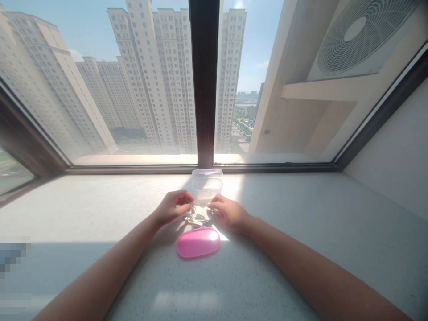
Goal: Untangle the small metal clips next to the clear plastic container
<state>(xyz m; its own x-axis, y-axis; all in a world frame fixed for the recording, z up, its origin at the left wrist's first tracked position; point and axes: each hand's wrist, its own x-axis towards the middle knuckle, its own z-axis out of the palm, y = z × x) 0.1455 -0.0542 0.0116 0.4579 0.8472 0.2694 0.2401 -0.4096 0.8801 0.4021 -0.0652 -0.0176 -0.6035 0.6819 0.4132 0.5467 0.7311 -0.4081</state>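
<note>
My left hand (174,206) is curled, its fingertips pinching a small metal clip at the edge of a little pile of clips (195,217) on the pale stone sill. My right hand (226,213) is curled too, fingertips down on the right side of that pile; what it holds is too small to make out. A clear plastic box (206,183) with a pink rim stands open just behind the pile. Its pink lid (198,242) lies flat on the sill in front of my hands.
The stone window sill (301,214) runs wide to both sides. A dark window frame post (203,80) rises straight behind the box, glass on either side. A white wall (397,156) closes the right end.
</note>
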